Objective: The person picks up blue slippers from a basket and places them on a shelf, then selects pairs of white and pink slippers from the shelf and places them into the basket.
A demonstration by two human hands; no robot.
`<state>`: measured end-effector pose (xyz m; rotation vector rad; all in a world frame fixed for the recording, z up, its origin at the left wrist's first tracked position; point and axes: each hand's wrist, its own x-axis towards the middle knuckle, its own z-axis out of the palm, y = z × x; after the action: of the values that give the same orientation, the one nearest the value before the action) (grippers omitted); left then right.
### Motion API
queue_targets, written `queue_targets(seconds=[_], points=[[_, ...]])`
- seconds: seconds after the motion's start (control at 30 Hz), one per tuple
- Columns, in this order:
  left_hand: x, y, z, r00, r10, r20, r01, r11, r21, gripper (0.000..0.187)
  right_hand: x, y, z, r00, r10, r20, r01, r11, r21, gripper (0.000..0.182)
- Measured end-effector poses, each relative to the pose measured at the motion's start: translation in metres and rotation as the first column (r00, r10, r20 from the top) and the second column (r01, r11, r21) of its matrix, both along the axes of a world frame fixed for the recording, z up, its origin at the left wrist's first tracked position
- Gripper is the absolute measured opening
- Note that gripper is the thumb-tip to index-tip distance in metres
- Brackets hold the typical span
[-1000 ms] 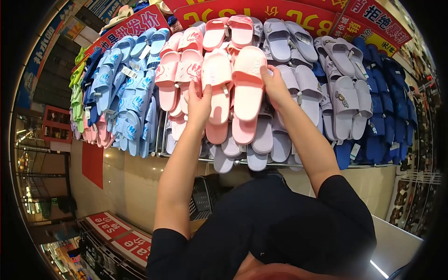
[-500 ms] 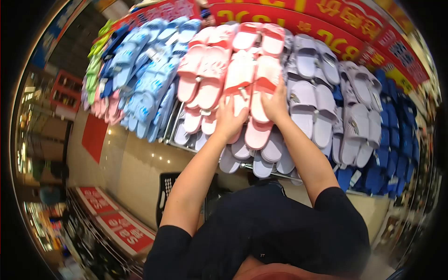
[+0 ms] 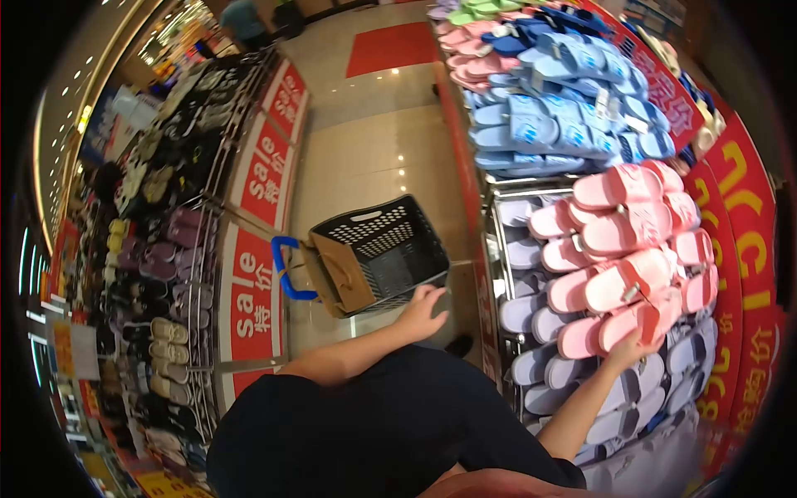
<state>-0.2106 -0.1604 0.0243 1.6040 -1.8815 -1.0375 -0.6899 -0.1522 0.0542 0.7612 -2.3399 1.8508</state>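
My left hand (image 3: 422,314) hangs in the air by the near right corner of a black shopping basket (image 3: 432,257), its fingers loosely bent and apart, holding nothing. The basket stands on the floor, with a brown piece (image 3: 342,278) along its left part and a blue handle (image 3: 282,267) at its left. On the rack to the right, my right hand (image 3: 635,349) grips the near edge of a pink slipper (image 3: 652,319). Other pink slippers (image 3: 618,278) lie stacked beside it, and part of the right hand's fingers is hidden by the slipper.
Lavender slippers (image 3: 523,315) lie below and around the pink ones. Light blue slippers (image 3: 531,124) are piled farther along the rack. A shoe rack (image 3: 207,199) with red sale signs (image 3: 249,286) lines the left side. A person (image 3: 243,21) stands far off.
The view has swung left toward the aisle. My left hand has left the pink slippers and come over beside the basket; my right hand stays at the pink slippers.
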Motion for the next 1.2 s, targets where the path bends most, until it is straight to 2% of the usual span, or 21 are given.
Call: queue_targets(seconds=[0.03,0.1,0.2,0.3,0.4,0.43,0.53,0.6,0.67,0.7,0.77,0.8,0.83,0.87,0.93,0.97,1.03,1.07,1.1,1.13,1.2], points=[[0.026,0.016,-0.016,0.994,0.067,0.082,-0.068,0.998,0.008,0.054,-0.001,0.000,-0.002,1.000,0.002,-0.019,-0.002,1.000,-0.008,0.068],[0.068,0.045,-0.033,0.966,0.215,0.144,-0.243,0.946,0.215,0.054,0.001,-0.001,0.000,1.000,0.015,-0.019,-0.016,0.999,-0.029,0.067],[0.111,0.087,-0.048,0.937,0.247,0.248,-0.325,0.877,0.354,0.054,-0.006,0.002,-0.005,1.000,-0.025,-0.013,0.025,1.000,0.011,0.068],[0.144,0.130,-0.101,0.920,0.230,0.318,-0.322,0.906,0.276,0.053,-0.007,0.004,-0.001,0.993,-0.042,0.112,0.042,0.999,0.002,0.071],[0.177,0.168,-0.133,0.916,0.220,0.336,-0.341,0.867,0.362,0.052,0.001,0.009,0.001,0.971,0.011,0.238,0.013,0.995,-0.097,0.070],[0.189,0.183,-0.144,0.909,0.255,0.329,-0.372,0.851,0.369,0.052,0.004,0.012,-0.003,0.976,0.035,0.215,-0.019,0.997,-0.072,0.068],[0.223,0.240,-0.169,0.880,0.371,0.296,-0.468,0.782,0.411,0.052,0.007,0.020,-0.027,0.975,0.143,-0.168,-0.123,0.985,0.121,0.067],[0.244,0.280,-0.179,0.834,0.476,0.278,-0.551,0.703,0.451,0.051,0.019,0.030,-0.021,0.994,0.088,-0.069,-0.072,0.975,0.208,0.074],[0.271,0.318,-0.199,0.844,0.418,0.334,-0.535,0.647,0.543,0.047,0.035,0.038,-0.009,0.996,-0.023,-0.086,0.046,0.962,0.271,0.077],[0.282,0.341,-0.213,0.854,0.378,0.357,-0.520,0.613,0.595,0.045,0.037,0.039,-0.009,0.955,-0.080,-0.286,0.180,0.921,0.346,0.078],[0.299,0.392,-0.250,0.819,0.336,0.465,-0.569,0.576,0.586,0.039,0.103,0.049,0.036,0.857,0.031,-0.514,0.087,0.975,0.205,0.074],[0.297,0.412,-0.249,0.794,0.390,0.465,-0.606,0.461,0.648,0.039,0.090,0.046,0.022,0.843,0.160,-0.513,-0.042,0.971,0.234,0.072],[0.298,0.426,-0.245,0.763,0.438,0.476,-0.630,0.337,0.700,0.039,0.158,0.055,0.060,0.891,0.242,-0.385,-0.189,0.967,0.169,0.069],[0.300,0.433,-0.237,0.723,0.480,0.497,-0.645,0.214,0.733,0.039,0.168,0.055,0.056,0.826,0.276,-0.492,-0.156,0.950,0.271,0.068],[0.303,0.439,-0.224,0.791,0.412,0.453,-0.572,0.234,0.786,0.037,0.218,0.059,0.063,0.730,0.440,-0.523,-0.376,0.898,0.230,0.064],[0.303,0.439,-0.218,0.819,0.379,0.431,-0.538,0.245,0.807,0.036,0.245,0.061,0.067,0.692,0.461,-0.556,-0.407,0.885,0.227,0.062],[0.304,0.436,-0.209,0.926,0.009,0.376,-0.308,0.593,0.744,0.033,0.280,0.061,0.051,0.633,0.595,-0.495,-0.551,0.796,0.252,0.064],[0.312,0.430,-0.214,0.907,-0.205,0.369,-0.120,0.714,0.690,0.031,0.310,0.068,0.060,0.599,0.658,-0.457,-0.587,0.749,0.308,0.064],[0.315,0.432,-0.228,0.959,0.133,0.251,-0.277,0.635,0.721,0.026,0.323,0.065,0.036,0.630,0.721,-0.288,-0.667,0.693,0.275,0.062],[0.317,0.433,-0.242,0.869,0.476,0.131,-0.403,0.530,0.746,0.022,0.346,0.073,0.034,0.571,0.704,-0.422,-0.598,0.709,0.374,0.059],[0.308,0.409,-0.214,0.657,0.753,0.044,-0.447,0.342,0.827,0.021,0.397,0.079,0.071,0.381,0.882,-0.278,-0.726,0.471,0.502,0.049]])
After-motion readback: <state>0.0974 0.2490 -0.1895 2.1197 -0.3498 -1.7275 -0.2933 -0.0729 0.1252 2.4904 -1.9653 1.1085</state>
